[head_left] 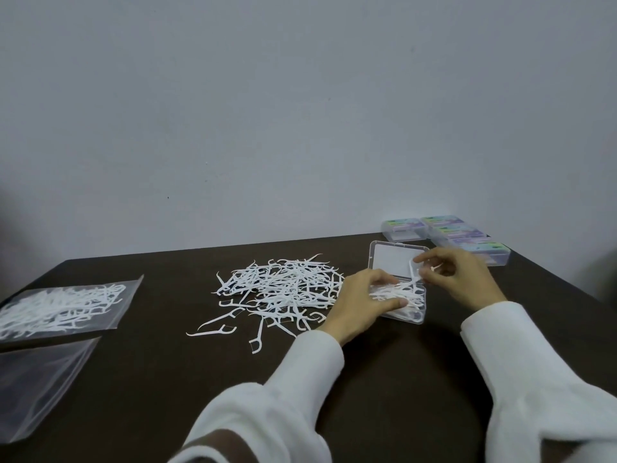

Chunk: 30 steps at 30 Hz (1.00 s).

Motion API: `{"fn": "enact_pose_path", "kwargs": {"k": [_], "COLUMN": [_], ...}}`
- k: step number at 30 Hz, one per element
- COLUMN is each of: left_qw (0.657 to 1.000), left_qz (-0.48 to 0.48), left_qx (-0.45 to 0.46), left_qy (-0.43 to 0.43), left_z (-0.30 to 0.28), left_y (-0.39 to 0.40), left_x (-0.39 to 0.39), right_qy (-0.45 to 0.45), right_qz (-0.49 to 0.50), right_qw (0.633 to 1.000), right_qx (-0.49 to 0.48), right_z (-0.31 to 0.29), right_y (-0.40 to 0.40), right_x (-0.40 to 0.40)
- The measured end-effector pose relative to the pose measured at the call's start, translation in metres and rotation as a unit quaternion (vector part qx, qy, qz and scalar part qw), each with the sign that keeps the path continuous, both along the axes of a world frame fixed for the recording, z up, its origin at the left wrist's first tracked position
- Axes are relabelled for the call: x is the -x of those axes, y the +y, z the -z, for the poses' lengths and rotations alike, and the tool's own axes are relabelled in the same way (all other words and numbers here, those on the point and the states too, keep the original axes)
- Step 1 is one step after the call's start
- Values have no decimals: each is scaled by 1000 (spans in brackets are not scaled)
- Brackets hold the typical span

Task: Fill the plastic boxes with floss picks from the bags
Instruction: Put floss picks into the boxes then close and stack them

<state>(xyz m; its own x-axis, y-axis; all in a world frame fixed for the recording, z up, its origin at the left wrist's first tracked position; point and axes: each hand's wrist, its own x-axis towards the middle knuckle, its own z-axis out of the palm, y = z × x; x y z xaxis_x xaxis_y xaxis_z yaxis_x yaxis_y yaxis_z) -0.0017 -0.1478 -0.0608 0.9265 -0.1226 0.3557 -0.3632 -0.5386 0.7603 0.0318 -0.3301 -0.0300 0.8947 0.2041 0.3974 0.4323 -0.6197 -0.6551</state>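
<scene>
open clear box [405, 297] half-filled, loose white picks [283, 285] beside

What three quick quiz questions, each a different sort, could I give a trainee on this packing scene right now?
1. True or false: the open box between the hands already holds floss picks.
2. Multiple choice: the loose pile of floss picks lies (A) to the left of the open box, (B) inside the flat bag, (C) on the closed boxes.
3. Fill in: the right hand pinches a single ____ above the open box, while the left hand steadies it.

Key: 1 true; 2 A; 3 floss pick.
</scene>
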Motion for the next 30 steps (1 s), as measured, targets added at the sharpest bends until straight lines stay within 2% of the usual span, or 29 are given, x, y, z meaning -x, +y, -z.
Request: {"fn": "enact_pose_path", "kwargs": {"k": [5,9,17,24,30], "left_qw": [1000,999,1000,1000,997], "left_qz": [1,4,8,6,-10], "left_qx": [21,36,-17,24,79], "left_qy": [-6,-2,-20,-19,-16], "left_z": [1,-2,-7,-10,-13], "left_y": [1,2,20,22,23], "left_x": [0,1,2,1,1], "right_qy": [13,-7,-18,0,-8], "right_qz": [7,35,65,59,76], "right_qw": [1000,999,992,992,984], "right_qx": [19,-25,-111,-113,-158], "right_z": [3,0,-4,-3,-4], "right_y": [1,-2,-2,0,-4], "right_x": [-3,-3,0,0,-2]}}
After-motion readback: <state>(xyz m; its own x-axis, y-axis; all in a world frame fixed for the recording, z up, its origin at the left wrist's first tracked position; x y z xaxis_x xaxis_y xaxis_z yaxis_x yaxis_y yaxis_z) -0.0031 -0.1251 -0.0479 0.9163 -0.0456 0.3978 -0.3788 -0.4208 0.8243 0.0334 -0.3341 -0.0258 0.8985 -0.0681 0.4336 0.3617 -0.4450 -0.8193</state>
